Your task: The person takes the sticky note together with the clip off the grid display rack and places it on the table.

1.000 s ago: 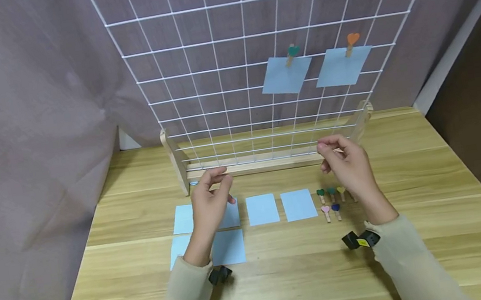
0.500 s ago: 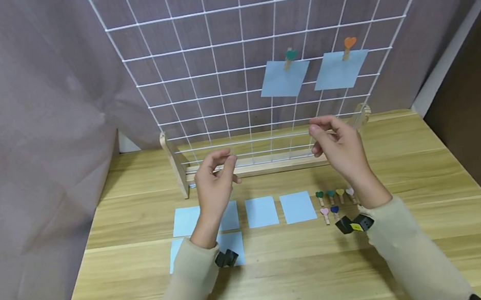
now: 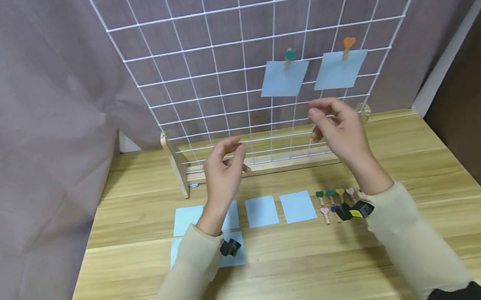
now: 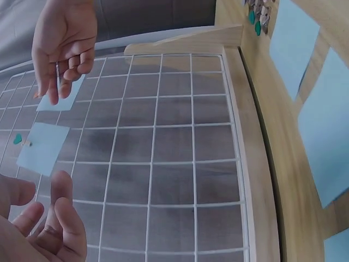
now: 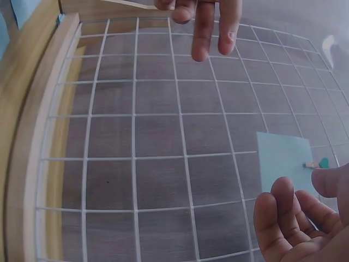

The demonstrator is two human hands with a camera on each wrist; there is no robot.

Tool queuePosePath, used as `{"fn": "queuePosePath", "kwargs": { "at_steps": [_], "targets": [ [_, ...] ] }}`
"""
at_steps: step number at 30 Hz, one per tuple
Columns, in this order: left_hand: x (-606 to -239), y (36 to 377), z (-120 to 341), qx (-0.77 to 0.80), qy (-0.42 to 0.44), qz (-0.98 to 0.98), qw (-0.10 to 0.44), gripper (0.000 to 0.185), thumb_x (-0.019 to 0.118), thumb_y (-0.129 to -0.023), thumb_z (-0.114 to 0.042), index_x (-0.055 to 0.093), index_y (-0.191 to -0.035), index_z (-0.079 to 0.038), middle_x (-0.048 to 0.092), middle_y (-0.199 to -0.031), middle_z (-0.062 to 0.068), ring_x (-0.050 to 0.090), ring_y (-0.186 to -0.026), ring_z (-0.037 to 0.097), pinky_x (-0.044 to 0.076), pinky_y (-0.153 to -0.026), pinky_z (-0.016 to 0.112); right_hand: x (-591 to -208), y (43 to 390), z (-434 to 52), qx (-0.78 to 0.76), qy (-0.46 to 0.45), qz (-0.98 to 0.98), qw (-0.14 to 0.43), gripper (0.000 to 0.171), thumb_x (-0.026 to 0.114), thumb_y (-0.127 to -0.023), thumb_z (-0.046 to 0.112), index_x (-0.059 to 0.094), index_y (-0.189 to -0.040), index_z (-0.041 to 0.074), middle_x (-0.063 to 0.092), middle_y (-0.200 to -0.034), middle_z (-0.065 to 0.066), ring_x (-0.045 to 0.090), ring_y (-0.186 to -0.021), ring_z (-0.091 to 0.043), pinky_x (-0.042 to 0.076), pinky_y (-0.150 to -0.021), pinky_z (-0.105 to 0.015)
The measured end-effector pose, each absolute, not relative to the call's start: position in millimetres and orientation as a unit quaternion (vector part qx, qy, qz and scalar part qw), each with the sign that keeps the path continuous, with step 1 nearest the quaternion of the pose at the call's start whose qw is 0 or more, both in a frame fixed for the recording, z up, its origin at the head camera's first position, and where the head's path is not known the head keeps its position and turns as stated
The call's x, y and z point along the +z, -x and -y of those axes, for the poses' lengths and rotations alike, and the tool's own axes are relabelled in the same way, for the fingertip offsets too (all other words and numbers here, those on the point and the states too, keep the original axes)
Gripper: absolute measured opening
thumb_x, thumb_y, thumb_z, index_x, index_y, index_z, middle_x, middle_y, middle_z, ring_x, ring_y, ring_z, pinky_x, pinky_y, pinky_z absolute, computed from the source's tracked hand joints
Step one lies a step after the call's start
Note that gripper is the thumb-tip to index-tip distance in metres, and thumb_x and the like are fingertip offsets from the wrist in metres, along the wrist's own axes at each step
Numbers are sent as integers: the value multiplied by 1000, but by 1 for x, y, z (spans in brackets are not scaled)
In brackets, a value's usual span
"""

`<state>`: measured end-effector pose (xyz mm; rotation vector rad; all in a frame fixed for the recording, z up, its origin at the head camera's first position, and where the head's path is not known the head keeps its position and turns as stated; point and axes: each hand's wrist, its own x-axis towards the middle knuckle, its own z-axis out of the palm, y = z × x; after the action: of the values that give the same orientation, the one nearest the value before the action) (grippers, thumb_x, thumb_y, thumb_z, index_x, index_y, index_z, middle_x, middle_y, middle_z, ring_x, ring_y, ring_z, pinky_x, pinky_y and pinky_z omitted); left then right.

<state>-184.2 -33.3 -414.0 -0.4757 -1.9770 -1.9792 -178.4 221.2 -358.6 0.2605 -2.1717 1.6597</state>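
Bare fingers first: on our left hand (image 3: 223,173) the thumb and forefinger curve toward each other with a small gap between them, the other fingers loosely bent, and nothing is held. Our right hand (image 3: 340,132) is raised a little higher, its fingers likewise loosely curled with thumb and forefinger close together; we cannot tell from the head view whether anything thin sits between them (the wrist views show only bare fingertips).

Both hands hover in front of the lower rows of the white wire grid (image 3: 190,64), apart from it, above its wooden base (image 3: 266,167). Two blue paper squares hang on the grid to the far right, one under a green heart clip (image 3: 289,55), the other under an orange heart clip (image 3: 348,44).

Near us on the wooden table (image 3: 443,223) lie blue paper sheets (image 3: 262,211) in a row, with more below our left wrist. Just right of them, near the right wrist, sits a cluster of small heart-topped clips (image 3: 335,199) in several colours. Grey curtain (image 3: 22,125) hangs behind.
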Motion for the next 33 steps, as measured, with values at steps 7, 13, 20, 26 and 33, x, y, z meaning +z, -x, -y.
{"fn": "queuePosePath", "kwargs": {
  "at_steps": [7,13,20,26,33],
  "targets": [
    [-406,190,25,-681,167,700,133,28,64,-103,-2,64,-129,8,72,-117,24,67,-60,47,56,-47,30,-342,186,-223,590,-93,777,201,32,60,-108,18,66,-132,-3,65,-103,-3,63,-66,-10,59,-65,-19],
    [-401,196,17,-682,164,700,132,31,62,-104,-3,61,-134,6,71,-119,24,69,-57,32,47,-42,18,-334,193,-220,597,-88,774,191,37,62,-108,20,64,-136,-4,63,-107,-1,63,-63,-10,59,-65,-19],
    [-389,204,8,-678,160,706,129,37,63,-105,-8,58,-140,1,73,-120,20,71,-61,34,51,-42,25,-321,201,-214,610,-100,759,203,36,61,-107,17,63,-137,-5,65,-103,-3,63,-61,-9,59,-64,-19],
    [-379,211,6,-673,156,714,117,42,63,-105,-12,56,-146,-4,71,-125,17,72,-69,43,56,-45,29,-306,209,-211,642,-110,730,205,32,62,-106,10,65,-134,-5,65,-97,-6,61,-56,-10,58,-59,-19],
    [-371,222,1,-680,174,704,110,42,62,-105,-10,57,-147,-5,70,-129,18,74,-68,30,59,-47,34,-290,214,-211,661,-131,711,202,27,62,-105,6,68,-131,0,66,-93,-6,60,-55,-12,56,-56,-19]
  ]
}}
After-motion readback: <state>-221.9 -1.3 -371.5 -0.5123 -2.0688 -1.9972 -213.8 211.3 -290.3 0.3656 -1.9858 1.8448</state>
